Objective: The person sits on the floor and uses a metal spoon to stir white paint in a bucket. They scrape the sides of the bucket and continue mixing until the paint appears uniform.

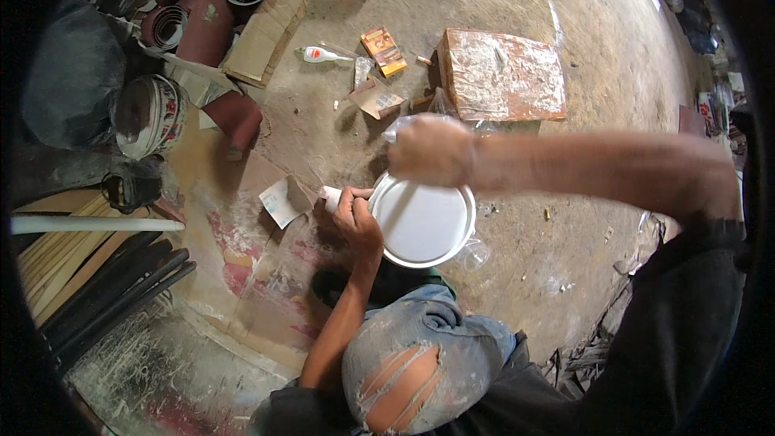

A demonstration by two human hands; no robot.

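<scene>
A round white tin with a metal rim (424,224) stands on the floor in front of my bent knee in torn jeans (420,355). My left hand (357,216) rests against its left rim, fingers curled around a small white tube-like piece (329,195) that sticks out to the left. My right hand (432,151) is a closed fist just above the tin's far rim. A bit of clear plastic (404,123) shows at its far side, seemingly pinched in the fist. What is inside the tin looks flat and white.
A dusty reddish block (500,73) lies beyond the tin. An orange packet (383,50), a white bottle (323,54) and a small open carton (282,200) lie around. Sandpaper rolls (202,0), a paint can (149,113), dark rods (105,291) and flattened cardboard (266,282) fill the left.
</scene>
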